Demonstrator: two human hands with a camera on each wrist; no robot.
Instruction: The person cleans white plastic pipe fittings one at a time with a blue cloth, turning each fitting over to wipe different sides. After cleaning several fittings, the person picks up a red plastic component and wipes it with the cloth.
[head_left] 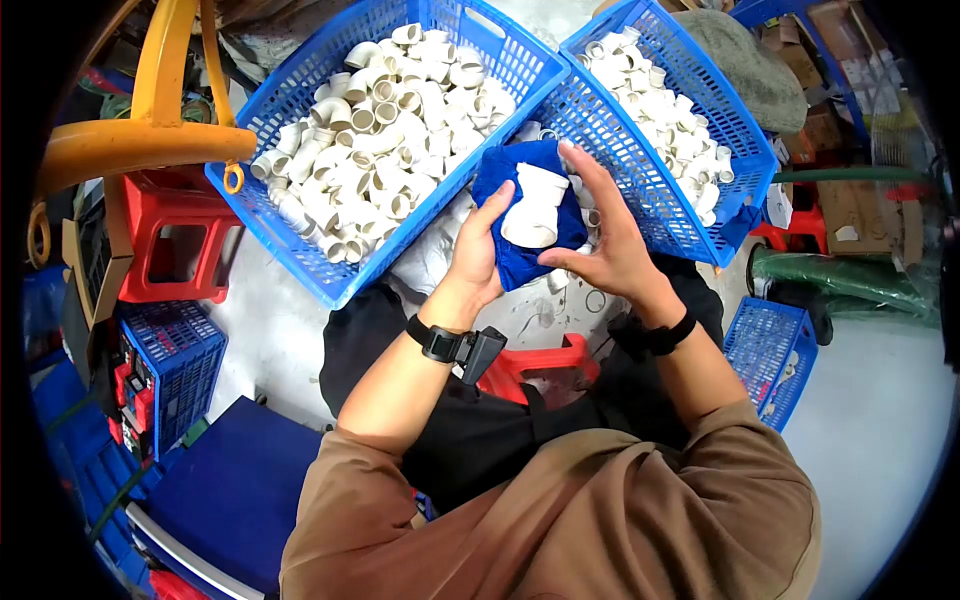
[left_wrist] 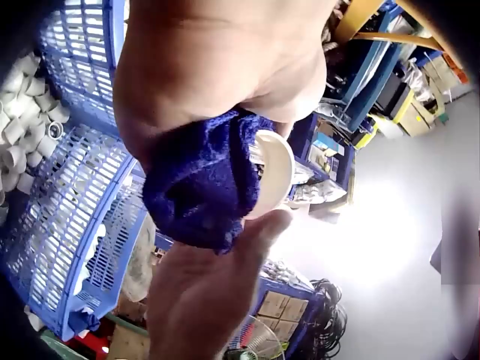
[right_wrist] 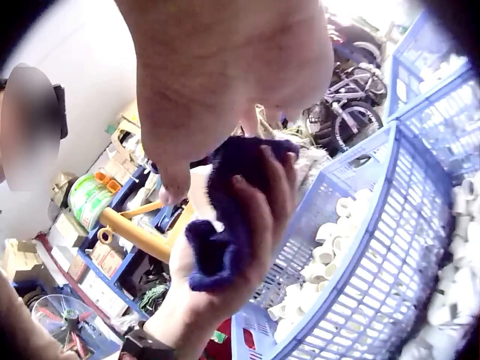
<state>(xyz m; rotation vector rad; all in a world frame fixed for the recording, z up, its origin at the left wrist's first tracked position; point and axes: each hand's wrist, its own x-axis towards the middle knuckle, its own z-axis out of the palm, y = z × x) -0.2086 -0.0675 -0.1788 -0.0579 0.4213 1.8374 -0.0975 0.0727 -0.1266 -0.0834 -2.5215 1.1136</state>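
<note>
Head view looks down from above — both wrist views, nearer, share its blue cloth (left_wrist: pixel 199 184).

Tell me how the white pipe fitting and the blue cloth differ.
The pipe fitting is white; the cloth is deep blue. The fitting looks smooth and tubular, while the cloth looks fuzzy and crumpled. The cloth spreads wider than the fitting lying on it. The left hand holds both.

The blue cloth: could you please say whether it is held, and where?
The left hand grips the blue cloth by its left side and underside, beneath a white fitting.
</note>
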